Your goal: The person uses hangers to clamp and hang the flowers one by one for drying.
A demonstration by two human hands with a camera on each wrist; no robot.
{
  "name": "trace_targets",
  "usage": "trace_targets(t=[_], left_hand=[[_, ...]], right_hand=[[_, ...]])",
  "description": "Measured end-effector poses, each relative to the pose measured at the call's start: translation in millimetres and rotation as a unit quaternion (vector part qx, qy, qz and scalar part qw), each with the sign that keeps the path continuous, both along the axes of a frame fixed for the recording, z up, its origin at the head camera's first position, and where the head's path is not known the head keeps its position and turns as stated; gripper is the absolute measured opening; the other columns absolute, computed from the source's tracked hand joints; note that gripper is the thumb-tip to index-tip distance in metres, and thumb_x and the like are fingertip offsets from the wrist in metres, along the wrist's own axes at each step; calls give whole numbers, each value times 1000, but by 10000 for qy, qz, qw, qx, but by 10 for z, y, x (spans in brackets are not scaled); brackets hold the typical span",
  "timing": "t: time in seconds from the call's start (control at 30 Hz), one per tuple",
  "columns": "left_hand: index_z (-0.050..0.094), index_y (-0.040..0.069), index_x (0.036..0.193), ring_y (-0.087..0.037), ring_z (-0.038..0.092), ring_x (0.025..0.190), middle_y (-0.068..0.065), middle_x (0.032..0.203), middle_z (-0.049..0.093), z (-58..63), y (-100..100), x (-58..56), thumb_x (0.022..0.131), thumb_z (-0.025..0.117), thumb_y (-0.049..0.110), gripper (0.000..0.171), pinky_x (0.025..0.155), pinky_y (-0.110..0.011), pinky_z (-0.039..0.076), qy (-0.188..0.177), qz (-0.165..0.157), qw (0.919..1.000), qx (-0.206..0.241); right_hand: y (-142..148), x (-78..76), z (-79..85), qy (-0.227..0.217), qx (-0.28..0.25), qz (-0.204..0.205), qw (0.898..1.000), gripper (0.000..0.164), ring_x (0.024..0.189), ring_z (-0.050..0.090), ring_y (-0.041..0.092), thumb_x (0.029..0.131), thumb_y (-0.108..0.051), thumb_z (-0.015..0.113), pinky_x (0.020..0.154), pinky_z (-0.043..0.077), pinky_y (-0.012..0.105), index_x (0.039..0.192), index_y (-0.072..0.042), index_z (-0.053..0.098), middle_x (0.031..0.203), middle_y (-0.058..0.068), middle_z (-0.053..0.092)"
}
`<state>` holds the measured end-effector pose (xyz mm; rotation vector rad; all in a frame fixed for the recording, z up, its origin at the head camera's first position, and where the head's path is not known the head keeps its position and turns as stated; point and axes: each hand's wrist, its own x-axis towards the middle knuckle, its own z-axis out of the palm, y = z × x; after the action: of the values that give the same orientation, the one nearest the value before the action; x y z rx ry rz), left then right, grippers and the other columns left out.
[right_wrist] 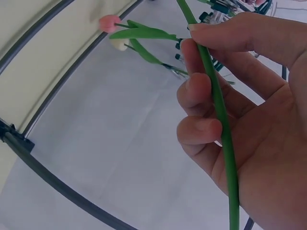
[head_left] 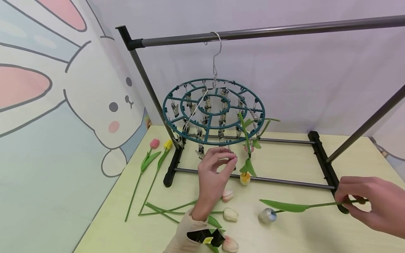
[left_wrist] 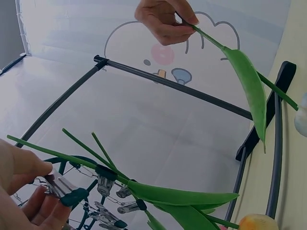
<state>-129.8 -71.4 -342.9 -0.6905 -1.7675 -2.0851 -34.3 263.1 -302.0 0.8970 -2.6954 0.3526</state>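
Observation:
My left hand is raised at the front rim of a green round clip hanger. In the left wrist view its thumb and fingers pinch a metal clip with a dark green tip. At the right, my right hand holds an artificial blue-and-white tulip by its green stem, bloom pointing left, low over the table. A yellow tulip and a pink tulip hang bloom-down from the hanger's right side, between the two hands.
The hanger's hook hangs on the top bar of a dark metal rack. Pink and yellow tulips lie at the left of the table; white and pale pink ones lie near the left forearm.

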Motion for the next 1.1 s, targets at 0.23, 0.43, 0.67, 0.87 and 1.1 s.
trace_targets(t=[0.23,0.43,0.67,0.87,1.1], left_hand=[[71,-2,91,-26,57,100,-12,105,57,-3,-5,2,84,69,1,8,80,-40,56,33,17,10000,-20],[69,-3,93,-26,57,101,-14,107,57,4,-6,-3,83,70,1,11,81,-39,55,16,67,10000,1],[68,-3,94,-25,56,102,-15,110,56,-5,7,-13,82,72,-1,13,83,-40,55,1,133,9999,3],[68,-3,93,-27,56,103,-17,110,56,-6,0,-2,82,71,-1,12,83,-39,54,32,153,9999,-29],[69,-3,95,-27,56,106,-18,113,55,-3,-15,37,83,70,0,12,88,-39,52,85,244,9994,-209]], right_hand=[[-137,-93,180,168,34,162,9997,59,63,40,-9,45,8,73,49,28,9,75,-38,52,79,-26,45],[-253,-169,310,308,208,313,9988,53,63,37,-9,46,6,70,48,24,9,75,-36,54,80,-27,43],[-399,-221,428,258,560,234,9978,50,60,35,-12,51,2,74,46,27,11,74,-37,53,80,-28,40],[-525,-271,518,270,738,245,9966,31,58,34,-11,72,-17,76,44,29,15,73,-38,53,79,-27,40],[-631,-303,607,356,761,396,9957,47,58,32,-11,52,-2,81,44,27,15,73,-34,53,77,-26,38]])
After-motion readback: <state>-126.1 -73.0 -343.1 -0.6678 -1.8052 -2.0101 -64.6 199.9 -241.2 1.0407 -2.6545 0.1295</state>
